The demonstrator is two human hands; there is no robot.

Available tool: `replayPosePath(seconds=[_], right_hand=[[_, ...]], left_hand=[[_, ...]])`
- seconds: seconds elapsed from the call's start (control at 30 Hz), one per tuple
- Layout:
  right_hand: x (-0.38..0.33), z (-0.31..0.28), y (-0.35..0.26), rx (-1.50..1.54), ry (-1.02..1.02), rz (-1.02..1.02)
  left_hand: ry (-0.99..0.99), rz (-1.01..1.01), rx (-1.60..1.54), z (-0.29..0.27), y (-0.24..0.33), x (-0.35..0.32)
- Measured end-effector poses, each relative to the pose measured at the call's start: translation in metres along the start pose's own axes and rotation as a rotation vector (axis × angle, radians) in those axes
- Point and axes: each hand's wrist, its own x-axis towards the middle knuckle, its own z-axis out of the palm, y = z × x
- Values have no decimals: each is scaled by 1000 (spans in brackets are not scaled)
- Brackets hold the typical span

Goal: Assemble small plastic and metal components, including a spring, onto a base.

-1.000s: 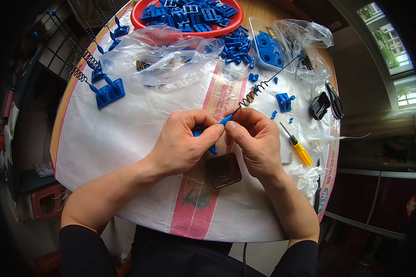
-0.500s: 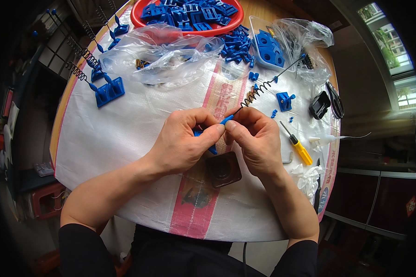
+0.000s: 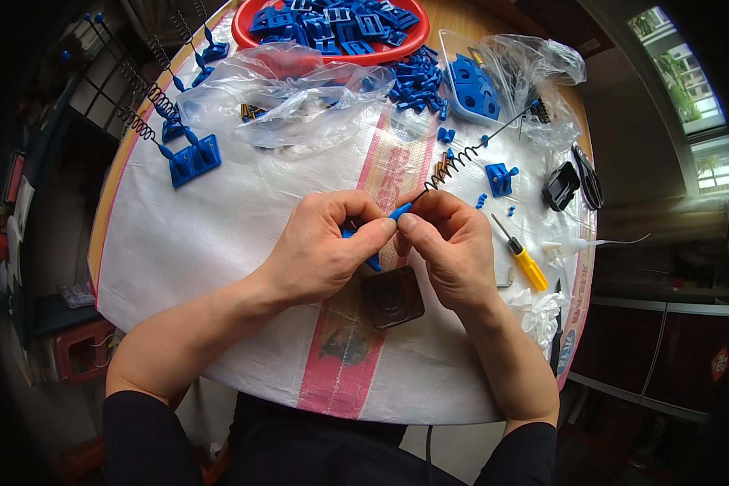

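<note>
Both of my hands meet over the middle of the table. My left hand (image 3: 320, 247) is closed round a blue plastic part (image 3: 373, 261), most of it hidden by the fingers. Between my two thumbs sits a blue tapered sleeve (image 3: 400, 211), pinched by my right hand (image 3: 455, 251). A black coiled spring wire (image 3: 462, 159) rises from the sleeve toward the far right, with a small blue bead (image 3: 484, 141) on its straight part. Exactly how sleeve and blue part join is hidden. Beneath my hands lies a dark square block with a round recess (image 3: 392, 297).
A red basin (image 3: 243, 40) of blue parts stands at the back, near loose blue pegs (image 3: 417, 81) and a clear tray (image 3: 454, 101). Finished-looking spring pieces on blue bases (image 3: 194, 162) stand left. A yellow-handled screwdriver (image 3: 530, 270) and crumpled tissue (image 3: 537, 317) lie right.
</note>
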Motion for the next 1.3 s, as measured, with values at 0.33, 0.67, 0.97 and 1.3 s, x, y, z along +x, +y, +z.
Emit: replayPosePath(seconds=[0.33, 0.67, 0.97, 1.3], right_hand=[[-1, 3, 2, -18, 40, 7], [-1, 2, -1, 30, 17, -17], [-1, 2, -1, 3, 57, -35], [2, 0, 11, -433, 88, -547]], left_hand=[[33, 51, 55, 4, 1, -2], [6, -22, -35, 1, 0, -1], [-43, -143, -323, -1, 0, 1], [-162, -234, -646, -10, -1, 8]])
